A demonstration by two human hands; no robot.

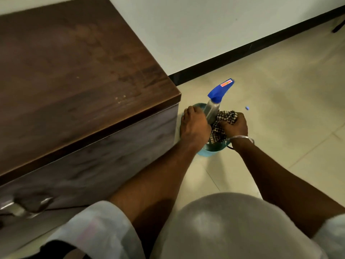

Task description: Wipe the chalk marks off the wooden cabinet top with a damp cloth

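The dark wooden cabinet top (71,68) fills the left of the view, with faint pale smears and a few white specks near its right front corner. To its right, on the floor, stands a teal basin (210,152). Over the basin my right hand (234,125) grips a bunched checkered cloth (223,121). My left hand (194,124) is closed around the clear body of a spray bottle (212,110) with a blue trigger head, which stands tilted in the basin.
A small blue piece (247,108), perhaps chalk, lies on the pale tiled floor beyond the basin. A white wall with a black skirting (261,51) runs behind. The cabinet front has a metal handle (28,206) at lower left. My knee (233,227) fills the foreground.
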